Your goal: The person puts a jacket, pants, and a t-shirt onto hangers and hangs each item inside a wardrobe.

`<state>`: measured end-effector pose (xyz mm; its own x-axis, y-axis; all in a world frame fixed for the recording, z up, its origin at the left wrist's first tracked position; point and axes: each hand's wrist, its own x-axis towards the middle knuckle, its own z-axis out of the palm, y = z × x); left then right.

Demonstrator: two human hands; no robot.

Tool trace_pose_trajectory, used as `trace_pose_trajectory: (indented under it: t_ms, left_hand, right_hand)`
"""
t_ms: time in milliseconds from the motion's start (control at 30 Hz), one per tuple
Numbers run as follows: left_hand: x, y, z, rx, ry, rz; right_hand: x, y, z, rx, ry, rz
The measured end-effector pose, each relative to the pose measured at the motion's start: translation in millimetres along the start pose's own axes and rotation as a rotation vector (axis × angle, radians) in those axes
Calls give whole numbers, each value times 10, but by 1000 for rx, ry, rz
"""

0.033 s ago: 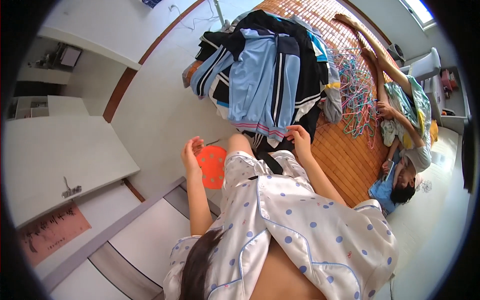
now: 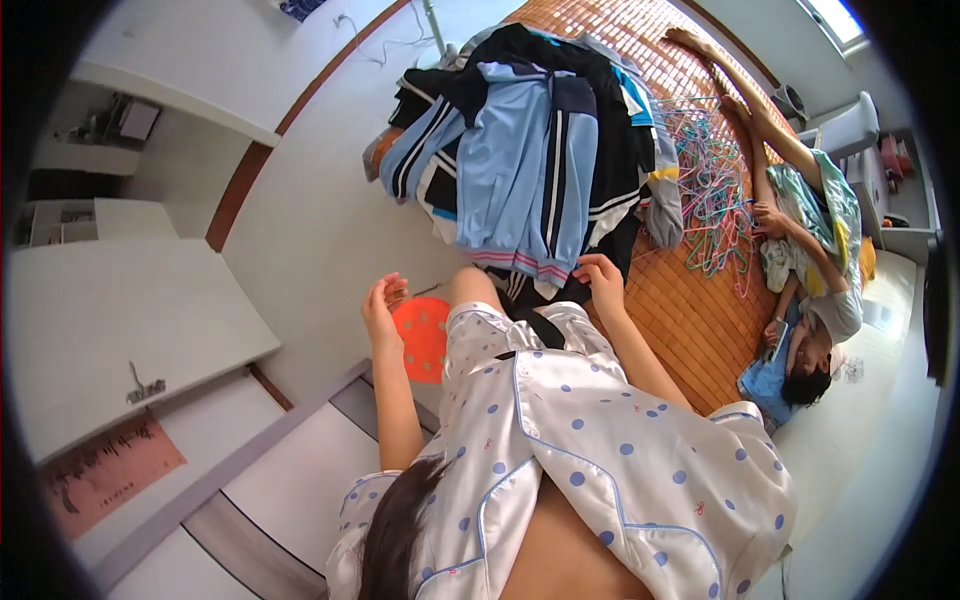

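Right hand [image 2: 603,278] is out in front, fingers bent down onto the striped hem of the light blue jacket [image 2: 515,165]. It touches the cloth at the near edge, but I cannot tell whether it has really pinched the hem or only rests on it.

Left hand [image 2: 383,305] is lifted on the left side, well apart from the clothes. Its fingers are loosely curled and half open, with nothing clearly in them. A thin dark line runs just beside the fingertips and is too small to name. Right under that hand sits a round orange disc with holes [image 2: 425,340].

The jacket lies on top of the pile of clothes [image 2: 590,110], dark and blue garments heaped on the far part of the woven bed mat [image 2: 690,310]. To the right of the pile is a tangle of coloured hangers [image 2: 712,190]. Further right, another person [image 2: 815,250] lies stretched on the mat, their hands near the hangers, not the pile.

Change? Against the earlier picture, nothing has moved. Both hands, the jacket and the pile sit just where they were. So the jacket is not lifted off the heap, with only its hem under the fingers. The white table [image 2: 120,320] stands off to the left, out of play.
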<state>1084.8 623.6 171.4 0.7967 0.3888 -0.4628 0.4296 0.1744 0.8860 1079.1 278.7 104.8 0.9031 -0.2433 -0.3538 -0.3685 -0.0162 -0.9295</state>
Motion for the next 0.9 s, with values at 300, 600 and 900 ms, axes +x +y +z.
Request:
trace_pose_trajectory:
  t_ms: [300, 600, 900]
  left_hand:
    - [1404, 868, 988, 107, -395, 140]
    - [2334, 875, 2103, 142, -974, 91]
    - [2846, -398, 2364, 326, -1083, 43]
  right_hand:
    - [-450, 1604, -256, -1011, -285, 459]
    - [-977, 1052, 1050, -273, 347, 808]
    - [-1297, 1410, 1783, -105, 466, 867]
